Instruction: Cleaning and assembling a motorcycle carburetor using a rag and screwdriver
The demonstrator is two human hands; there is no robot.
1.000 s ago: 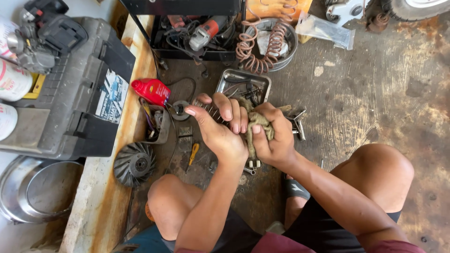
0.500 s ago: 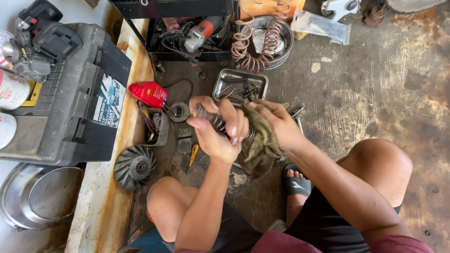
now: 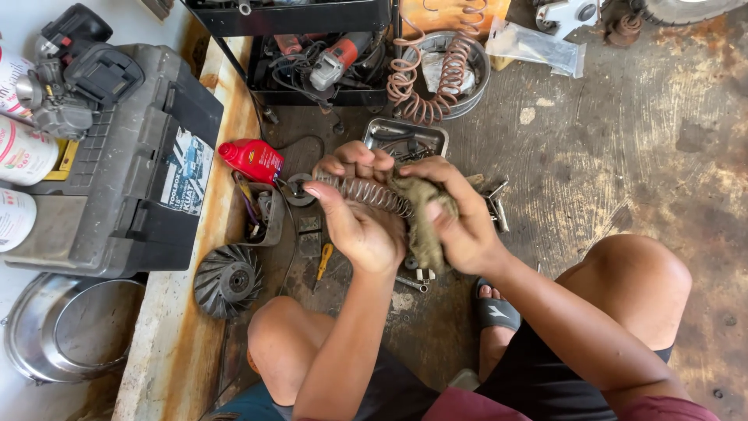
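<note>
My left hand (image 3: 360,212) grips a large steel coil spring (image 3: 365,192), holding it level in front of me. My right hand (image 3: 461,224) is closed on a dirty olive rag (image 3: 421,226) that wraps the spring's right end. Both hands hover above the stained concrete floor (image 3: 623,156), between my bare knees. Small bolts and a yellow-handled tool (image 3: 323,260) lie on the floor just under the hands.
A red oil bottle (image 3: 251,159) and a metal parts tray (image 3: 405,139) lie behind the hands. A grey toolbox (image 3: 117,179) with a carburettor on it stands left, a finned fan wheel (image 3: 227,281) beside it. Farther back: a coiled orange hose (image 3: 436,78) and an angle grinder (image 3: 335,58).
The spring is drawn further out to the left, so more coils show. My right hand with the rag has slid toward its right end.
</note>
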